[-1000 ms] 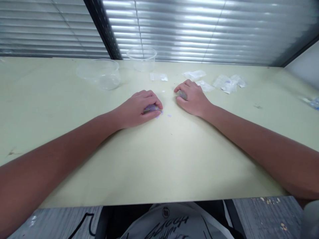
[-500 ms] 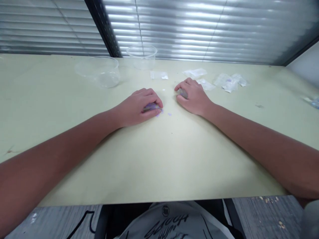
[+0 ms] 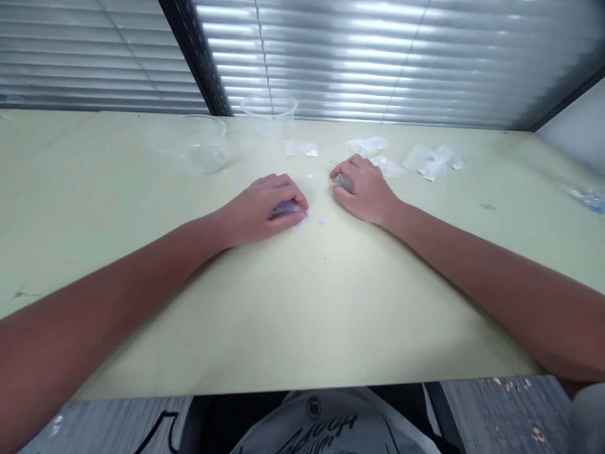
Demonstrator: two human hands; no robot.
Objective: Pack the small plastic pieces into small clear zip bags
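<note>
My left hand (image 3: 265, 211) rests on the pale table (image 3: 293, 315), its fingers curled over a cluster of small purple and yellowish pieces (image 3: 287, 208). What exactly these pieces are is too small to tell. A stray purple bit (image 3: 321, 222) lies just to the right of that thumb. Farther right, my right hand (image 3: 363, 189) is closed around a greyish, see-through lump (image 3: 345, 183), mostly covered by the palm and fingers. A gap of bare table separates the two hands.
Clear plastic tubs stand at the back left, one (image 3: 203, 145) nearer and another (image 3: 269, 116) by the blinds (image 3: 312, 57). Small clear packets (image 3: 301, 149) and crumpled wrappers (image 3: 432, 162) lie behind the hands. A bluish plastic item (image 3: 594, 200) sits at the far right.
The whole view has shifted slightly, so the table appears a little lower. Both hands keep their places and their grip.
</note>
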